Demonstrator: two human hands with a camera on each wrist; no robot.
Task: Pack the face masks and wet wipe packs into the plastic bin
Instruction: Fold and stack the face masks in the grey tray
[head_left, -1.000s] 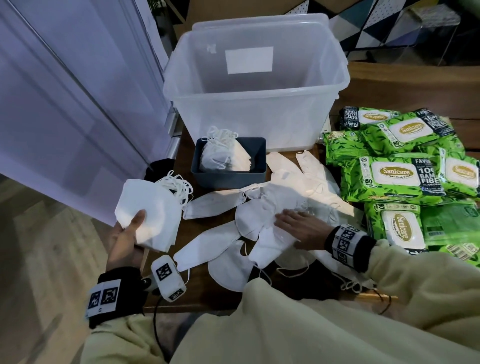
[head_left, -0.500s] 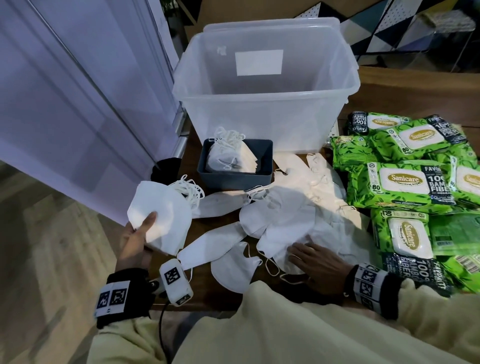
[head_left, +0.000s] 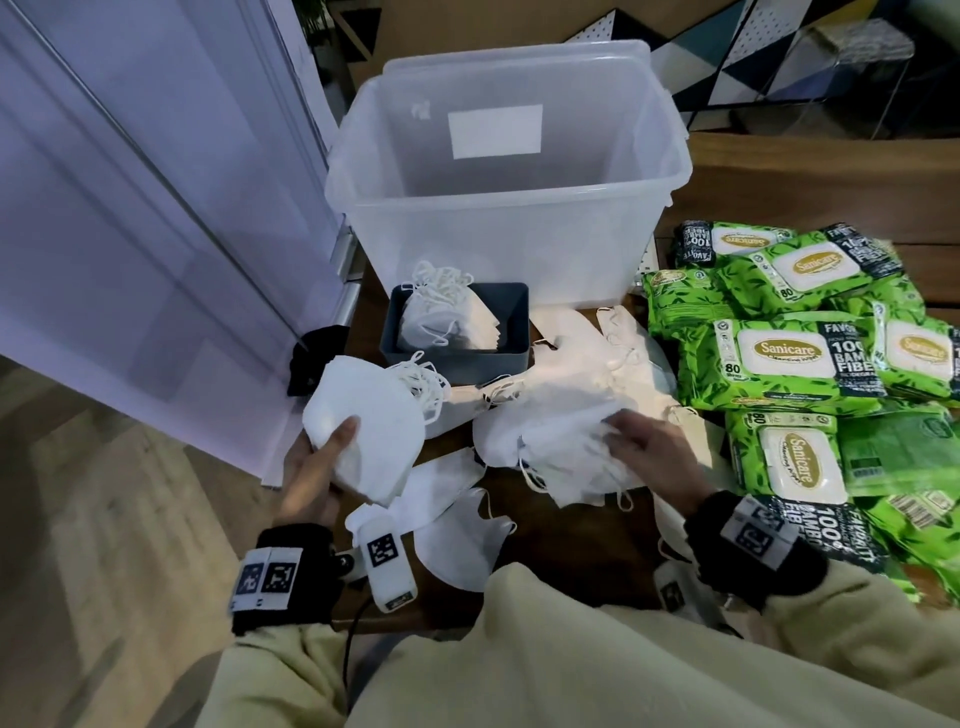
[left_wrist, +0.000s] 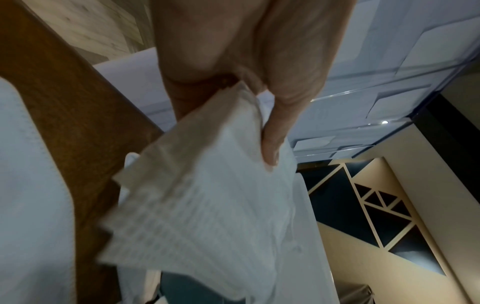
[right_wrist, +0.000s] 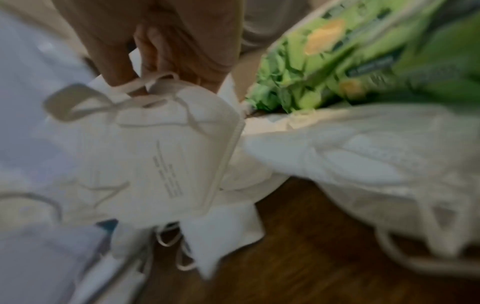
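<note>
My left hand (head_left: 317, 467) grips a stack of white face masks (head_left: 363, 421) off the table's left edge, thumb on top; the left wrist view shows the thumb (left_wrist: 275, 139) pressing the stack (left_wrist: 207, 205). My right hand (head_left: 644, 447) pinches a bunch of masks (head_left: 561, 452) and lifts them just above the loose pile; in the right wrist view the fingers (right_wrist: 122, 67) hold a mask (right_wrist: 166, 154) by its top. More loose masks (head_left: 457, 540) lie on the wooden table (head_left: 561, 551). Green wet wipe packs (head_left: 784, 358) are heaped at the right. The clear plastic bin (head_left: 498, 208) stands at the back.
A small grey tray (head_left: 514, 317) with several masks stands in front of the bin. A white wall panel (head_left: 130, 208) runs along the left, with floor below it. A tagged white device (head_left: 387, 561) hangs by my left wrist at the table's near edge.
My right hand went from lying flat on the mask pile to gathering a bunch of masks and raising it. The left hand has kept its stack, shifting slightly toward the table.
</note>
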